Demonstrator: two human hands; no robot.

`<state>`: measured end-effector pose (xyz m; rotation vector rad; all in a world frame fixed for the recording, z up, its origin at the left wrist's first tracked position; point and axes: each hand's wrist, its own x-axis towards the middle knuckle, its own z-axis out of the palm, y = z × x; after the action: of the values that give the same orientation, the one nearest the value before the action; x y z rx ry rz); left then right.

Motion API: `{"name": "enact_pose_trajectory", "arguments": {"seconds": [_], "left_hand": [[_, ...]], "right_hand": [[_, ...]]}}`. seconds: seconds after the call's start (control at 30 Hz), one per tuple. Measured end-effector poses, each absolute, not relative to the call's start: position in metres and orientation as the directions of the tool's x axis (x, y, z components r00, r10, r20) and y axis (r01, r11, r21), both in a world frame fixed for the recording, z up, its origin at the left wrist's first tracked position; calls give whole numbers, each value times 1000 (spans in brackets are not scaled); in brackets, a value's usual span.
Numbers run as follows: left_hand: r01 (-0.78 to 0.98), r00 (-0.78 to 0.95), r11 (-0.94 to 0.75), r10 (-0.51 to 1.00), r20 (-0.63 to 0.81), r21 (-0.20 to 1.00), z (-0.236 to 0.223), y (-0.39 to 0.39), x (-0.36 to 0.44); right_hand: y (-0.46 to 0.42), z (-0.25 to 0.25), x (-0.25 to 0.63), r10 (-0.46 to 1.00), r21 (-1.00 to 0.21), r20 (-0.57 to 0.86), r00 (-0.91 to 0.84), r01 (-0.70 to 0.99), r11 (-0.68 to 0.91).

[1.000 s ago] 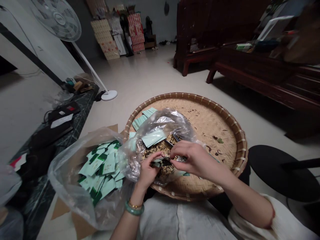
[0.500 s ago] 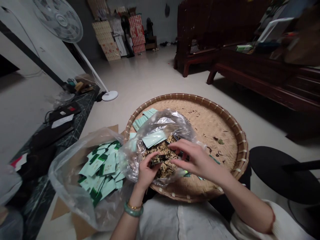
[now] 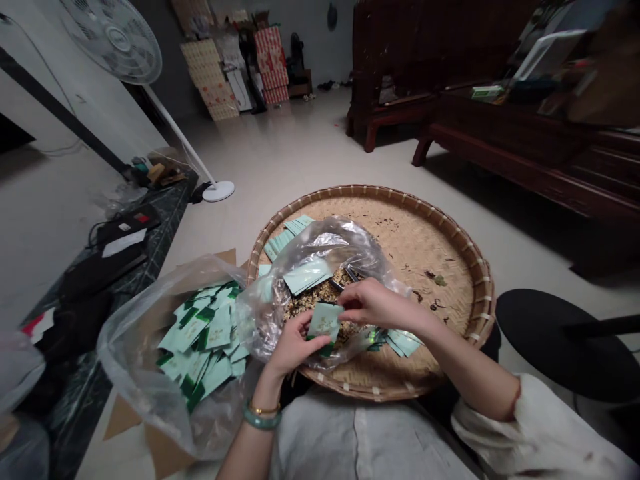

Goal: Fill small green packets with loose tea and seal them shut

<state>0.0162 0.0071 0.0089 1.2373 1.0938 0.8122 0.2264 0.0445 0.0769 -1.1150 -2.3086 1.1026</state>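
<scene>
My left hand (image 3: 293, 343) grips a small pale green packet (image 3: 325, 321) by its left side and lower edge, thumb across its front. At the packet's upper right edge, the fingers of my right hand (image 3: 373, 303) pinch it. Both hands are over an open clear plastic bag (image 3: 345, 237) holding a loose mix of pale grains and dark bits (image 3: 305, 300). A stack of flat green packets (image 3: 307, 276) lies on the mix, beside a dark-handled tool (image 3: 350, 273) partly hidden by my right hand. More packets (image 3: 403, 342) lie under my right forearm.
The bag rests in a round bamboo tray (image 3: 440, 227) with scattered leaf bits. On the left, another plastic bag (image 3: 125, 347) holds many green packets (image 3: 215, 330). A standing fan (image 3: 219, 191), a round black base (image 3: 545, 343) and dark wooden furniture (image 3: 480, 133) surround it.
The packet in my left hand was held mouth up, its opening apart; now its printed front faces me. My right hand moved away from it, then came back to its edge.
</scene>
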Motion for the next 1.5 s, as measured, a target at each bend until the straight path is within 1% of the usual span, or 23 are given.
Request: {"name": "enact_pose_trajectory", "arguments": {"seconds": [0.07,0.1,0.17,0.23,0.37,0.43,0.6,0.7,0.8,0.87,0.93,1.03,1.13,1.2,1.3,1.37,1.43,1.5], "left_hand": [[79,335,201,917,-216,976,8,8,15],[76,343,207,913,-220,975,7,9,14],[64,338,218,914,-227,974,5,10,11],[43,311,231,922,-233,972,2,10,8],[-12,262,256,934,-244,967,-1,10,6],[-16,269,261,931,-247,965,0,10,8],[15,297,251,923,-244,968,5,10,17],[-76,289,306,918,-273,949,4,10,21],[-193,233,381,913,-334,904,1,10,25],[-209,168,380,922,-350,901,-1,10,27],[-188,128,365,930,-346,912,-2,10,29],[-165,117,350,935,-334,922,-1,10,31],[-164,195,395,911,-363,904,0,9,33],[-135,247,461,873,-421,877,0,8,34],[-110,223,515,846,-484,850,-1,7,35],[-139,181,508,857,-482,850,-3,8,36],[-179,142,494,869,-474,851,-4,9,36],[-209,114,488,873,-475,847,-5,9,37]], "right_hand": [[47,76,230,796,-860,-123,-593,463,213],[49,75,233,807,-891,-149,-571,431,140],[52,72,240,839,-922,-153,-522,382,69],[54,70,245,867,-921,-130,-480,383,74],[50,66,243,896,-854,-11,-444,471,223],[46,61,232,909,-843,25,-415,480,243],[40,40,202,938,-887,-18,-347,439,145],[39,31,195,940,-935,-90,-328,354,34],[40,26,197,911,-954,-164,-378,294,-50],[42,24,199,914,-954,-157,-375,297,-42],[45,22,200,934,-945,-75,-349,325,46],[47,21,197,939,-898,55,-340,394,195],[47,20,192,930,-860,138,-341,424,283],[46,19,190,926,-852,169,-337,423,309],[44,16,197,937,-817,162,-309,491,303],[42,11,207,948,-713,186,-260,628,312],[40,6,218,953,-523,214,-212,799,296],[38,1,224,965,-320,181,-192,916,242]]}}
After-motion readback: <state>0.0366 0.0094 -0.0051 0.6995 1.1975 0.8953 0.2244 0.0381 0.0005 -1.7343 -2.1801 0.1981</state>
